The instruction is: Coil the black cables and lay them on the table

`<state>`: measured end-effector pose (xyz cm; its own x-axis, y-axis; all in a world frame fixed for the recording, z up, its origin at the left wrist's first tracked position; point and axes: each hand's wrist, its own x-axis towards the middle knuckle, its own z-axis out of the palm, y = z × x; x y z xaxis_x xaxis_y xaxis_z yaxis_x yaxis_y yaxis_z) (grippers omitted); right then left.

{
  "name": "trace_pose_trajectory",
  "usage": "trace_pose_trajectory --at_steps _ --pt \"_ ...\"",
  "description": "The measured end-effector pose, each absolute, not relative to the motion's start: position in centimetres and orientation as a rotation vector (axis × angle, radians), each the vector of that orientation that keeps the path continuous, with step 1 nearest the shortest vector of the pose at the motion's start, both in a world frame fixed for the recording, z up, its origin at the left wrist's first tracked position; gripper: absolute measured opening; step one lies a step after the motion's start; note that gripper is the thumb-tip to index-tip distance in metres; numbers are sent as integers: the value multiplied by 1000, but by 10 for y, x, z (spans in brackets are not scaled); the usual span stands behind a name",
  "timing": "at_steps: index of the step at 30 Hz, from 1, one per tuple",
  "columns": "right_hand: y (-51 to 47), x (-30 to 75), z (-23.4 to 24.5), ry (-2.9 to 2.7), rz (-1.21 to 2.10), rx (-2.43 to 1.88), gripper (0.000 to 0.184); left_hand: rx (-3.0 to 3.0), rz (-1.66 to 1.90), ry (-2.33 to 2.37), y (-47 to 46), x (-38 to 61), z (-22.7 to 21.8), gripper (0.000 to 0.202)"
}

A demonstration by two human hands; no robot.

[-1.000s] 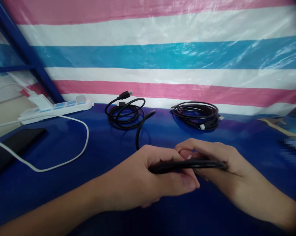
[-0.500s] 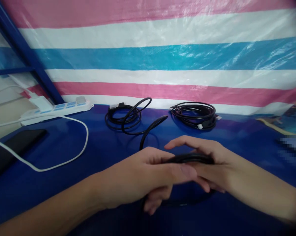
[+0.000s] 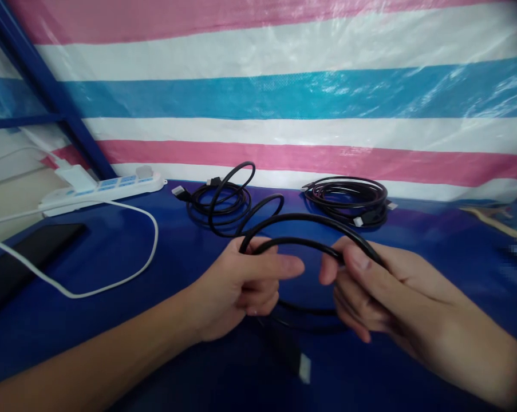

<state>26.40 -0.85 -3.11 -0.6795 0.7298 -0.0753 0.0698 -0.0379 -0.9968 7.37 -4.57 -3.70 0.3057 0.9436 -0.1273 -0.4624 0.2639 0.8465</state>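
Note:
Both my hands hold loops of one black cable [image 3: 303, 220] above the blue table [image 3: 125, 320]. My left hand [image 3: 245, 283] is closed round the loops' left side, thumb stretched along the top. My right hand [image 3: 378, 286] pinches the right side between thumb and fingers. A silver-tipped plug [image 3: 303, 367] of the cable hangs below the hands. The cable runs back to a loose black tangle [image 3: 219, 200] lying on the table behind my left hand.
A second coiled black cable [image 3: 348, 200] lies at the back right. A white power strip [image 3: 103, 187] with a white cord [image 3: 125, 274] sits at the back left, a dark flat device [image 3: 22, 257] beside it. A striped tarp [image 3: 284, 97] closes the back.
The hands have drawn apart and lifted, opening the flat bundle into wide loops. More cable has been pulled from the tangle behind, and the plug end now hangs below.

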Motion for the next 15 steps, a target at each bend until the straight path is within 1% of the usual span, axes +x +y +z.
trace_pose_trajectory --at_steps 2,4,7,9,11,15 --pt "-6 269 -29 -1848 1705 -909 37 851 959 698 -47 73 -38 48" --pt "-3 271 -26 -1843 1783 -911 37 870 906 645 -48 73 -37 48" --pt "2 269 -22 -1705 1956 -826 31 857 888 574 -51 74 -33 51" --pt "3 266 -22 -1607 1984 -757 29 806 981 551 -52 73 -28 50" --pt "0 263 -22 -1546 1949 -640 32 738 1144 517 -51 69 -22 48" --pt "-14 259 -19 -1503 1841 -464 50 630 1460 512 -48 61 -3 51"
